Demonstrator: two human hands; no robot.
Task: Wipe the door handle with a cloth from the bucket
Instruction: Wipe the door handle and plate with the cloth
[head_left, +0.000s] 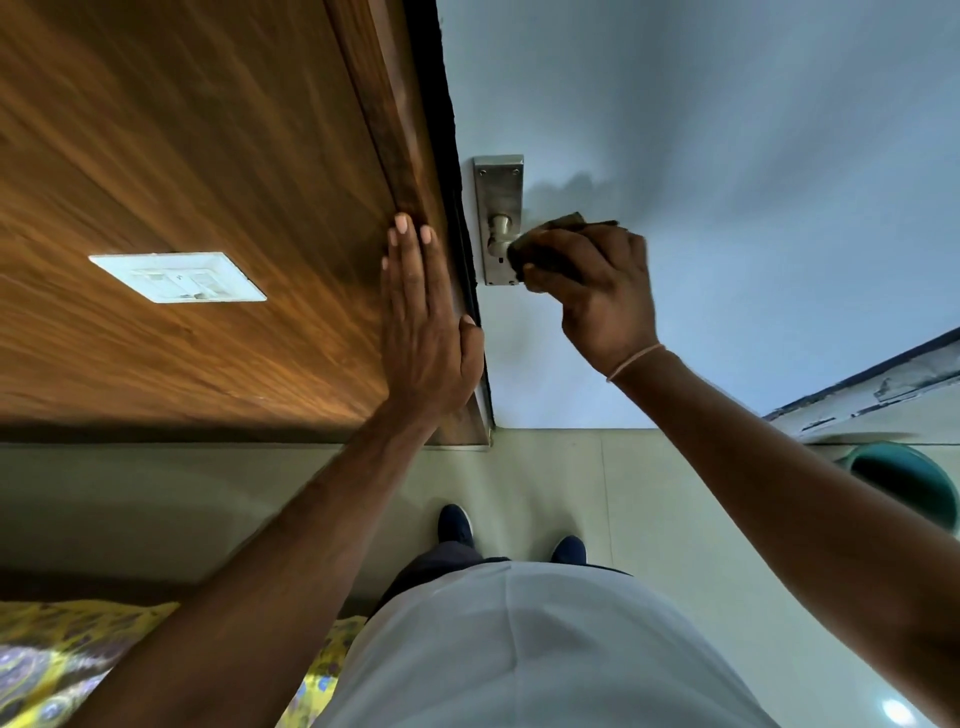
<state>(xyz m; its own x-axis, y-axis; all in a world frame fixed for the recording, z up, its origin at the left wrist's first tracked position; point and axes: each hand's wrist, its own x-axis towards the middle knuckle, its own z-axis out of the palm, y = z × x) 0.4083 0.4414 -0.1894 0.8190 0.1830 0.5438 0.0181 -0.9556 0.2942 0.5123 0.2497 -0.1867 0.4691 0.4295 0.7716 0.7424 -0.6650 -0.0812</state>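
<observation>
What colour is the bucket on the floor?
Teal green bucket, seen partly behind the right arm in the head view.

Soft daylight, faint shadow on the door (727, 156), wide-angle bending, edges blurred.

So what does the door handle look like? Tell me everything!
The door handle is dull silver metal. It has a long flat backplate screwed onto the pale blue door, close to the door's edge, and a round neck sticking out from the plate. The lever itself is hidden: the right hand grips a dark cloth wrapped around it. A shadow falls on the door beside it.
</observation>
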